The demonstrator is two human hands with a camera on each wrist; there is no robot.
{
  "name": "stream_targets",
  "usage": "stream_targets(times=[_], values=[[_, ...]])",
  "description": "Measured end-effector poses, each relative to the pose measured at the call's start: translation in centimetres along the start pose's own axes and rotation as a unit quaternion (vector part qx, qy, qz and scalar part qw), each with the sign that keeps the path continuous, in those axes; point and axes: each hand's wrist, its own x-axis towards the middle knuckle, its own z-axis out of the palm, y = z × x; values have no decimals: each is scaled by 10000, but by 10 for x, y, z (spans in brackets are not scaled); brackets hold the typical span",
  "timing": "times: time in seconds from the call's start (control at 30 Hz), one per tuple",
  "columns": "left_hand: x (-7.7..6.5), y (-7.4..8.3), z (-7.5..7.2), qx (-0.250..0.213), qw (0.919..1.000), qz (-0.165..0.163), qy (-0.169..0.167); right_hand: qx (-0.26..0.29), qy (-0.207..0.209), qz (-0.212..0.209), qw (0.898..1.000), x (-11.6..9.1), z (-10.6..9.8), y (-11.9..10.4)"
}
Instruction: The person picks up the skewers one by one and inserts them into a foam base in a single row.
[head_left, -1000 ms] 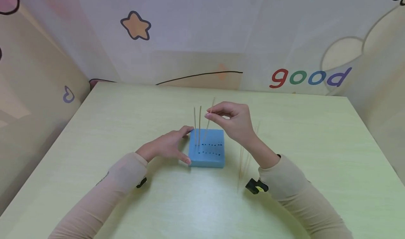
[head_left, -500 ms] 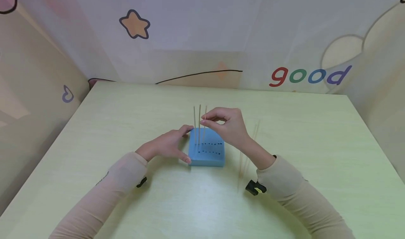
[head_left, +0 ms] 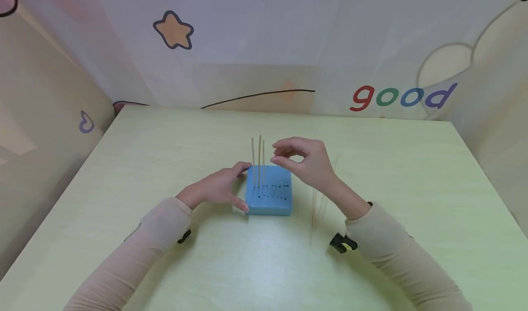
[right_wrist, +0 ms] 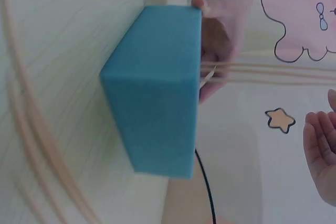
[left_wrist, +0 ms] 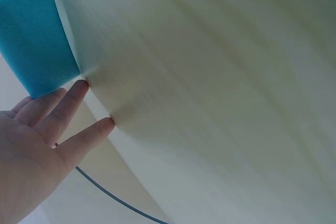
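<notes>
A blue foam block (head_left: 270, 205) lies on the table, with rows of small dark holes in its top. Three thin wooden skewers (head_left: 259, 164) stand upright at its left side. My left hand (head_left: 218, 187) holds the block from the left, thumb at the near corner and index finger at the far corner. In the left wrist view, fingertips (left_wrist: 81, 88) meet the end of the block beside the tabletop. My right hand (head_left: 307, 160) hovers right of the standing skewers, fingers loosely bent and nothing between them. From the right wrist view, that hand's fingers (right_wrist: 320, 150) show apart from the skewers.
Several loose skewers (head_left: 314, 208) lie on the table right of the block, partly under my right forearm. The pale table (head_left: 185, 132) ends at a printed backdrop (head_left: 264, 36) behind, with more backdrop on both sides.
My right hand brought a tilted skewer left to the block, stood it beside the other two, let go and drew back to the right. The left hand stayed in place.
</notes>
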Motion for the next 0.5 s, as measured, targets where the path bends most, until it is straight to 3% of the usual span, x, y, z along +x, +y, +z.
stream_targets(times=[0.27,0.5], values=[[-1,1,-1,-61,9999,-75,-40,-719,-182,883,9933,-14,-26,18],[1,-3,1,-23,10000,-46,-25,-1421,-356,1653,9753,-24,-47,35]])
